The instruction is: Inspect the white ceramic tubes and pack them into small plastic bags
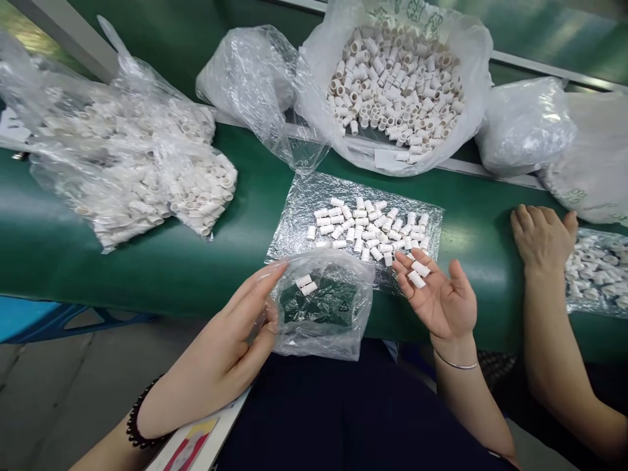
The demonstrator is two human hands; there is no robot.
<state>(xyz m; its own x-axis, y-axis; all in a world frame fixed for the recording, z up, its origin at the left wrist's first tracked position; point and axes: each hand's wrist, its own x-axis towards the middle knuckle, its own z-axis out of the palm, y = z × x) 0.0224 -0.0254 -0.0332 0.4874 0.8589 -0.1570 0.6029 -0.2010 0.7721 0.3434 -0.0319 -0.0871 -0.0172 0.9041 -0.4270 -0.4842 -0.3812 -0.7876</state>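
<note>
I have the left hand [248,330] closed on the edge of a clear bag [321,343], two white tubes [309,288] inside it, right of that grip. The right hand [444,304] is spread palm up (two more tubes [417,279] lie on its fingers), a loose tube pile [364,230] just beyond its fingertips.

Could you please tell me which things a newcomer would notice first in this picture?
Probably the big open bag, right of centre at the top, heaped with short white tubes. Next, below it, the left hand holds a small clear bag with two tubes inside, while the right hand, palm up, carries loose tubes on its fingers.
</note>
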